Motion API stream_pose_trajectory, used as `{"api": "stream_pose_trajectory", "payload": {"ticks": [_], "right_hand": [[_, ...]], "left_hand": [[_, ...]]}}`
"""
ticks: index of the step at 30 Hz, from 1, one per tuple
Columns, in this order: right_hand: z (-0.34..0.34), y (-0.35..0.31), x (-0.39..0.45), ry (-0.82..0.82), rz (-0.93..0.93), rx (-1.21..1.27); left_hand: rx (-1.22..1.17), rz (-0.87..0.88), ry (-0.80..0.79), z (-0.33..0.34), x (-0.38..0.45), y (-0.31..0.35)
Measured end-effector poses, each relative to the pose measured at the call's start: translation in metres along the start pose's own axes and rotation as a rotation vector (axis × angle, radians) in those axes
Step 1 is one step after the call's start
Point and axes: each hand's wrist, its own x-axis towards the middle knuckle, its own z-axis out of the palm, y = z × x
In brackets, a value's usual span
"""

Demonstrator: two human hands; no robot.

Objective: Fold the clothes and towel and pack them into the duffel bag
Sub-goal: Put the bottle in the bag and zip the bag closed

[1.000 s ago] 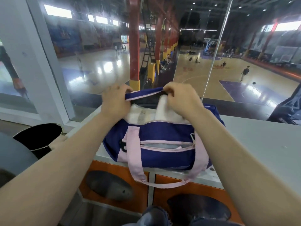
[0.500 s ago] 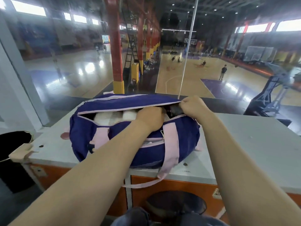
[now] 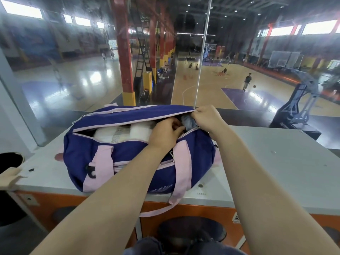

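Observation:
A navy duffel bag (image 3: pixel 132 153) with pink straps lies lengthwise on the grey counter (image 3: pixel 276 166). Its top opening gapes and shows folded white cloth (image 3: pixel 119 132) inside, with a bit of grey cloth (image 3: pixel 189 122) at the right end. My left hand (image 3: pixel 165 134) rests on the near edge of the opening near the right end, its fingers pinched at the zipper there. My right hand (image 3: pixel 206 116) grips the far flap of the bag at that same right end, just above the grey cloth.
A glass wall (image 3: pixel 202 70) rises right behind the counter, with a basketball hall beyond it. A black bin (image 3: pixel 9 162) stands at the counter's left end. Round stools (image 3: pixel 191 230) sit below the orange counter front. One pink strap (image 3: pixel 165 208) hangs over the near edge.
A second ago both hands held up the bag's top by its middle. Both have since shifted to the right end of the opening, and the view has swung so the bag sits more to the left.

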Motion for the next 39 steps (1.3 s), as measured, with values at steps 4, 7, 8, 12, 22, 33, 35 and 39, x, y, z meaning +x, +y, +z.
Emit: {"api": "stream_pose_trajectory", "payload": {"ticks": [4,7,8,12,22,33,35,39], "right_hand": [[0.000,0.001,-0.001,-0.020,-0.024,-0.066],[0.000,0.003,-0.001,-0.079,-0.049,-0.108],[0.002,0.003,-0.002,-0.119,-0.068,-0.136],[0.016,0.005,-0.006,-0.190,-0.172,-0.319],[0.017,0.007,-0.007,-0.049,-0.209,-0.476],[0.021,0.007,-0.004,-0.074,-0.206,-0.452],[0.026,0.001,-0.005,-0.047,-0.208,-0.448],[0.033,-0.005,-0.008,-0.011,-0.181,-0.464]], "left_hand": [[0.063,0.014,0.001,-0.003,-0.001,-0.001],[0.133,0.034,0.008,-0.004,-0.003,0.001],[0.150,0.033,0.020,-0.003,-0.004,0.003],[0.281,-0.003,-0.001,-0.003,-0.003,0.005],[0.196,0.055,-0.056,-0.003,-0.004,-0.002],[0.326,0.039,-0.002,-0.040,0.003,-0.002],[0.348,0.021,-0.002,-0.049,0.006,-0.004],[0.356,-0.008,-0.004,-0.055,0.010,-0.005]]}}
